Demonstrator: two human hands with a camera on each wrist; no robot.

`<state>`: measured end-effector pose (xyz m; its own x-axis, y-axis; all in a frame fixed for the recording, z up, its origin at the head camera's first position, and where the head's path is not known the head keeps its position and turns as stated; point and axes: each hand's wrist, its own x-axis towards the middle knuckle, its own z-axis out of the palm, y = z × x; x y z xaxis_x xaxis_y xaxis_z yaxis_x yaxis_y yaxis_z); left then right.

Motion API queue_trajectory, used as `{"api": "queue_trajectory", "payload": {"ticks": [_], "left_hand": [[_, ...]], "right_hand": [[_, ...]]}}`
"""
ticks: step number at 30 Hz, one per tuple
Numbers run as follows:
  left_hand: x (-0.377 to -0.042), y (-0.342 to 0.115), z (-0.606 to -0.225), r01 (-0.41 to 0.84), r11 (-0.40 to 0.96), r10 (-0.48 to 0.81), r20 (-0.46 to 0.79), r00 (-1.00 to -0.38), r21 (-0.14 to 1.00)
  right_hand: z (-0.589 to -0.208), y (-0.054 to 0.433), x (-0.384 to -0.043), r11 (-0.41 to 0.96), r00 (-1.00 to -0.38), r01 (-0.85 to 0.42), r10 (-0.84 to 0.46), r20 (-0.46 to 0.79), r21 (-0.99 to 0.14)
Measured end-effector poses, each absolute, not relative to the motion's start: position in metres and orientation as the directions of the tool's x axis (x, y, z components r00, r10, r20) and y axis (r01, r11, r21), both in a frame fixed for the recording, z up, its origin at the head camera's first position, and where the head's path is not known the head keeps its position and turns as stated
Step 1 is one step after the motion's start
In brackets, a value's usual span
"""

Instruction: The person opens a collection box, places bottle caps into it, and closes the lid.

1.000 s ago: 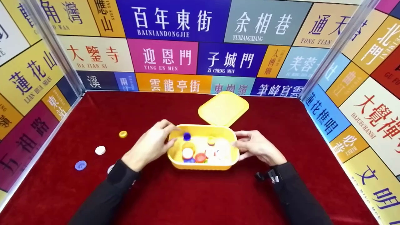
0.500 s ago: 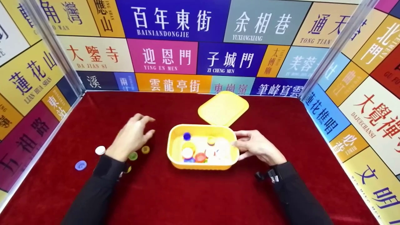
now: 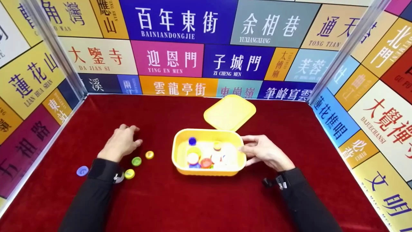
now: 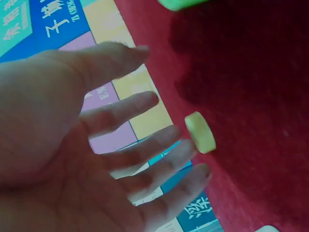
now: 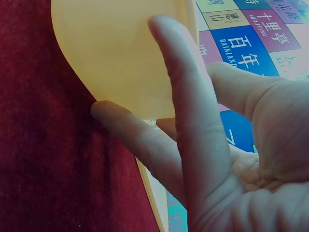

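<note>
In the head view my left hand (image 3: 118,143) hovers low over the left side of the red cloth, its fingers spread and holding nothing. A yellow bottle cap (image 4: 200,133) lies close to those fingertips in the left wrist view. Under and beside the left wrist are a green cap (image 3: 136,161), a yellow-green cap (image 3: 129,174) and an orange-yellow cap (image 3: 149,155). My right hand (image 3: 265,151) rests against the right end of a yellow plastic box (image 3: 206,172), with extended fingers touching its wall. Inside the box are several caps, among them a blue cap (image 3: 192,141) and a red cap (image 3: 206,163).
A yellow lid (image 3: 230,112) lies flat behind the box. At the far left is a blue-violet cap (image 3: 82,171). A whitish cap (image 3: 119,178) is partly hidden by the left sleeve. Printed panels (image 3: 173,58) wall in the back and sides.
My left hand has left the box's left rim and moved left over the scattered caps, now covering the white and yellow ones there. The right hand and the box stay in place.
</note>
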<state>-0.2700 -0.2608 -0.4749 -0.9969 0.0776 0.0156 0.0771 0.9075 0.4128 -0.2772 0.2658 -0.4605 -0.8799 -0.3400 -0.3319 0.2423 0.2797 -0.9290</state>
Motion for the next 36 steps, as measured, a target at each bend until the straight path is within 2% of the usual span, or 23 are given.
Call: {"api": "queue_trajectory", "payload": {"ticks": [5, 11, 36], "left_hand": [[-0.270, -0.265, -0.478, 0.118, 0.918, 0.110, 0.042, -0.993, 0.379], [-0.270, -0.267, -0.479, 0.176, 0.899, 0.142, 0.113, -0.983, 0.400], [-0.269, -0.256, -0.475, 0.252, 0.886, 0.167, 0.238, -0.957, 0.389]], "right_hand": [[-0.460, 0.266, -0.277, 0.283, -0.881, 0.243, -0.335, -0.333, -0.928], [-0.461, 0.266, -0.277, 0.282, -0.880, 0.237, -0.342, -0.328, -0.930], [-0.463, 0.268, -0.278, 0.279, -0.881, 0.225, -0.351, -0.317, -0.934]]}}
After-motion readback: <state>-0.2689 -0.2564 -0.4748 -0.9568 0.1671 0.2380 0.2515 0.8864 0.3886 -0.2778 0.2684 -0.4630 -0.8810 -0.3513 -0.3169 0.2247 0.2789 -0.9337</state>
